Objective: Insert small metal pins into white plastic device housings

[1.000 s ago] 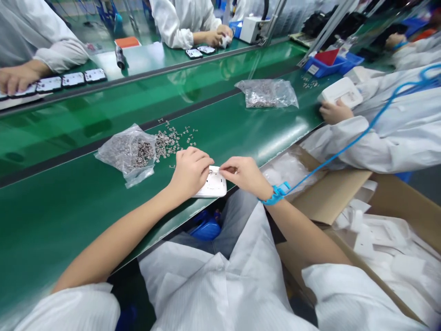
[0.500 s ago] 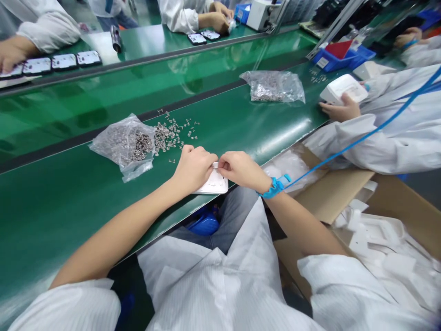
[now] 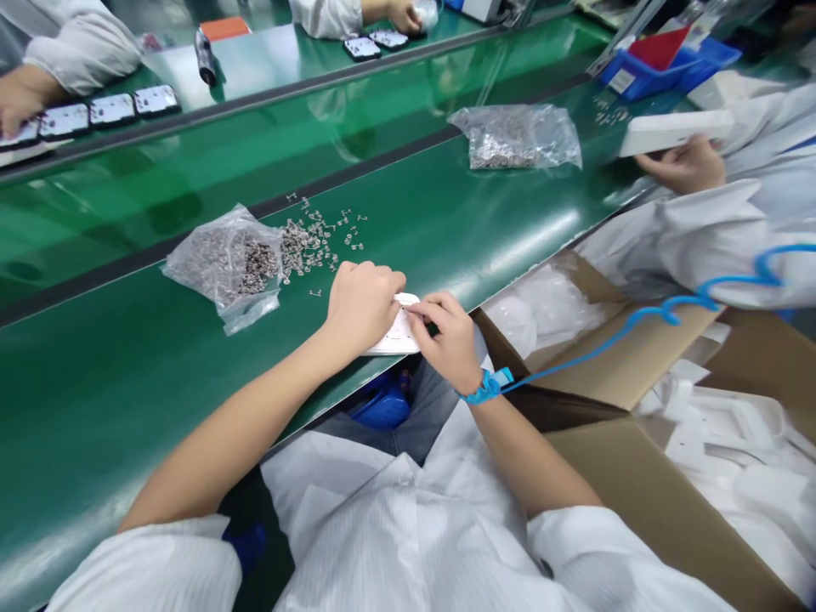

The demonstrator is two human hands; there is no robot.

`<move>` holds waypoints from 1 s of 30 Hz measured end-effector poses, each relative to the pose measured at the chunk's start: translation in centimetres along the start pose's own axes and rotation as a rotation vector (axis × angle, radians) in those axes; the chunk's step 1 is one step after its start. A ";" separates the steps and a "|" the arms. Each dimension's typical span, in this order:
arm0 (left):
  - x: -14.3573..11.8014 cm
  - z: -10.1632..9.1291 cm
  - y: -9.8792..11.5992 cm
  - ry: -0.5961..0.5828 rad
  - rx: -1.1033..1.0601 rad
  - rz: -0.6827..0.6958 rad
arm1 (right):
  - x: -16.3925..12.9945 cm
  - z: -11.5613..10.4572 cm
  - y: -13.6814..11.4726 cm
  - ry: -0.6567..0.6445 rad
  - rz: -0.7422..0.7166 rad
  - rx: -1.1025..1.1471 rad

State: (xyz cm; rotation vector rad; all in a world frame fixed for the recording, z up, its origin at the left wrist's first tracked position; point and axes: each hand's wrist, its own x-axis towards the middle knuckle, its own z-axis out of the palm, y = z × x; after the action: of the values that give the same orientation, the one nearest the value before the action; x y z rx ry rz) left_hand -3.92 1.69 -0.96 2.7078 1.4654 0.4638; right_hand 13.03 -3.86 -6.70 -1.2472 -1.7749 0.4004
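Note:
A white plastic panel (image 3: 399, 333) lies at the near edge of the green conveyor belt (image 3: 446, 221). My left hand (image 3: 360, 304) rests on its left half, fingers curled over it and holding it down. My right hand (image 3: 446, 336) presses on the panel's right side with fingertips pinched; whether a small part is between them is hidden. A blue wrist strap (image 3: 488, 384) with a coiled cord circles my right wrist. Just left, a clear bag of small metal parts (image 3: 226, 265) lies open with loose parts (image 3: 315, 242) spilled beside it.
A second bag of parts (image 3: 518, 136) lies farther along the belt. At the right, a co-worker's hand (image 3: 682, 163) holds a white panel (image 3: 672, 132). An open cardboard box (image 3: 637, 476) with white panels stands at my right. Other workers' hands and dark panels (image 3: 111, 109) are across the belt.
My right hand has moved down and in onto the panel's right side. The view has shifted, and the co-worker at the right has lifted their white panel.

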 end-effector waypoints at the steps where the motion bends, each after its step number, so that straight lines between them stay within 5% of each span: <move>1: 0.2 0.0 -0.1 -0.019 -0.031 -0.022 | -0.2 0.2 -0.1 0.023 0.007 -0.002; 12: 1.6 -0.3 -0.3 -0.160 -0.201 -0.208 | -0.4 0.4 0.4 0.076 -0.030 0.006; 18: 1.8 -0.8 -0.1 -0.211 -0.203 -0.226 | -0.4 0.6 0.9 0.119 -0.123 -0.001; 30: 1.5 -0.5 0.2 -0.169 -0.114 -0.163 | -0.3 0.0 1.4 -0.019 -0.203 -0.071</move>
State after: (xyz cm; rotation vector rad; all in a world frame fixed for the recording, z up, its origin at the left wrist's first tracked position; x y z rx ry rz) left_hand -3.18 2.74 -0.07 2.4488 1.5465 0.2923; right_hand 13.89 -3.45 -7.80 -1.1016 -1.9256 0.2353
